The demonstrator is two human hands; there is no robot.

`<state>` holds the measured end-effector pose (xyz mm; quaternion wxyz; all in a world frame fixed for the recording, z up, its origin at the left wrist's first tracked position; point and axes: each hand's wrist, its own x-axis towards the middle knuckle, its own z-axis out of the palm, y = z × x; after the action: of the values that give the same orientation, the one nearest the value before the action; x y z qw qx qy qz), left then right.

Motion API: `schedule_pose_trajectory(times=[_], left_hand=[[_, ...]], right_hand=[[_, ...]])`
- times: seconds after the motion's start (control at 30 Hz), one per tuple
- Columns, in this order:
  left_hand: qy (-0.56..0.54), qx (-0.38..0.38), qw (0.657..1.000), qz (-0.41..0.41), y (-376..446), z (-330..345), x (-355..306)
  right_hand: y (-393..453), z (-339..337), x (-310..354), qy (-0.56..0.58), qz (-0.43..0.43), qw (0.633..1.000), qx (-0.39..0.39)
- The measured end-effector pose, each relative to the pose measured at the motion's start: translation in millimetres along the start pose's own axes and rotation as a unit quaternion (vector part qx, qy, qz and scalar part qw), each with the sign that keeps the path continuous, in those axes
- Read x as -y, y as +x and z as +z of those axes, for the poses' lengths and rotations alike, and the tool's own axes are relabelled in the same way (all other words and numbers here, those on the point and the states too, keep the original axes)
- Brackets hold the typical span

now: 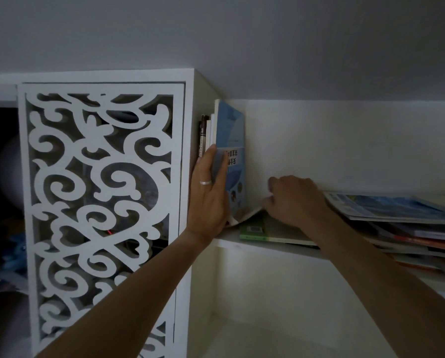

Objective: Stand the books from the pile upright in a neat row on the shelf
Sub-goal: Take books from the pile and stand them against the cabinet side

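Left hand (208,192), fingers straight, pressed flat on the blue book (233,151) to keep the upright row (206,133) from tipping off the cabinet side (191,156). Right hand (292,198), curled, pinching and lifting a cover (247,215) of the next book, likely to stand it. Farther right, pile (397,215) lying flat on the shelf (267,247).

Only 1 view: head cam, wide-angle, worn by the person. It faces fwd and a bit upward at a white shelf (242,243) fixed to the wall, approx. at eye level. Cam is close, within arm reach; both forearms enter from the bottom edge. Carved cabinet door (101,202) fills the left part, bare wall the top. Edges look bent by the lens.
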<state>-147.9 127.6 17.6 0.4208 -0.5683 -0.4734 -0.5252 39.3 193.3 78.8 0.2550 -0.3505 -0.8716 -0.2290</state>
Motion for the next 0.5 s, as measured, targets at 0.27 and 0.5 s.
schedule_pose_trajectory(times=[0.27, 0.5], left_hand=[[0.034, -0.014, 0.999, 0.024, 1.1, 1.8, 3.7], [0.050, -0.014, 0.998, 0.022, 0.8, 2.4, 1.2]], right_hand=[[4.8, 10.1, 5.8, 0.157, -0.095, 0.941, 0.286], [4.8, 10.2, -10.7, 0.133, -0.132, 0.961, 0.203]])
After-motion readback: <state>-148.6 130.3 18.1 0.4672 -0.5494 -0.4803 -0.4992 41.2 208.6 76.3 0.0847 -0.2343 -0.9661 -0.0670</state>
